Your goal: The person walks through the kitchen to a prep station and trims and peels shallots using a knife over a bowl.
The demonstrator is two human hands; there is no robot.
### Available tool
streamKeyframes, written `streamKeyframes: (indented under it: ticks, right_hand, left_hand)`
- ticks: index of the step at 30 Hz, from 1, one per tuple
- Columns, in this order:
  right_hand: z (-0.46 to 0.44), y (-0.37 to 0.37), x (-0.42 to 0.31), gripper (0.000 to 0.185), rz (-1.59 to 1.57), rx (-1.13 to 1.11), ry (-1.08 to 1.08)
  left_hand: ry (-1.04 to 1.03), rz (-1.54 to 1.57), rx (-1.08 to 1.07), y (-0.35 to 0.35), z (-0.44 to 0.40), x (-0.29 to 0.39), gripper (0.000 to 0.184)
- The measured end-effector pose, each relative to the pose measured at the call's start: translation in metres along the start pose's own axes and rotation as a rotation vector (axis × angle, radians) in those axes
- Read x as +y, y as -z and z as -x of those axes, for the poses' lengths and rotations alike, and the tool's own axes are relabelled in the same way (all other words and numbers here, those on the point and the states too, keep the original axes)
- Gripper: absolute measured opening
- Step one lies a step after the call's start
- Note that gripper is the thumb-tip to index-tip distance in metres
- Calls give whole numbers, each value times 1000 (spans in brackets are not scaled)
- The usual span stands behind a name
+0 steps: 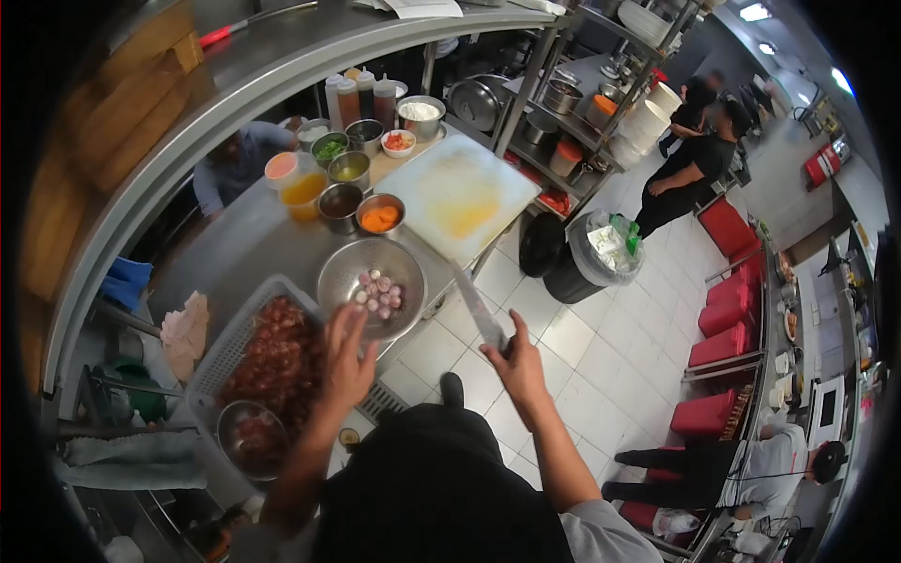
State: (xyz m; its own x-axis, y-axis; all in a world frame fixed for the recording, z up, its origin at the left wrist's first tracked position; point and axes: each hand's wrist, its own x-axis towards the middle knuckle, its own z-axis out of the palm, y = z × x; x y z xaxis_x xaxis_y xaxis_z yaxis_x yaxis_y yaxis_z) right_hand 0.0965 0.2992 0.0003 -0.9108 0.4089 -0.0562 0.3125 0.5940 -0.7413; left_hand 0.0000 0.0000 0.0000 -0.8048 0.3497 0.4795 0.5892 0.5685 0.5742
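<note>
My right hand (519, 364) is wrapped round the handle of a knife (481, 310), its broad blade pointing up and left toward the stained white cutting board (460, 195). Fingers apart and holding nothing, my left hand (347, 352) hovers at the lower edge of a metal bowl (338, 272). Several small pinkish-white bulbs (380, 293) lie in that bowl. Left of my left hand, a grey perforated basket (218, 347) holds dark red meat pieces (277, 361) and a small metal bowl (225, 433).
Small containers with sauces, chopped greens and orange pieces (380, 219) stand behind the bowl, near squeeze bottles (347, 101). A lined bin (572, 272) stands beyond the board. Shelves (563, 103) rise at the back. Several people are around, one (690, 169) beyond the bin.
</note>
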Motion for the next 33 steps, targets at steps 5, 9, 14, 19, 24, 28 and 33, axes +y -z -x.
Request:
streamKeyframes:
  ticks: [5, 9, 14, 19, 24, 28, 33]
  right_hand:
    - [-55, -2, 13, 85, 87, 35, 35]
    - [-154, -20, 36, 83, 203, 55, 195]
    - [-274, -79, 42, 73, 237, 52, 303]
    - [-344, -116, 34, 73, 225, -10, 441]
    - [-369, -121, 17, 80, 314, -98, 447]
    - [-357, -92, 26, 81, 432, 249, 598]
    - [-268, -18, 73, 35, -60, 194, 379]
  left_hand:
    - [25, 117, -148, 31, 39, 6, 31]
    - [167, 245, -159, 19, 71, 18, 20]
    - [270, 297, -269, -11, 82, 26, 14]
    - [355, 235, -239, -31, 51, 57, 15]
    - [456, 237, -291, -48, 33, 85, 18]
    - [395, 260, -325, -60, 23, 89, 18]
    - [326, 410, -411, -61, 19, 75, 17]
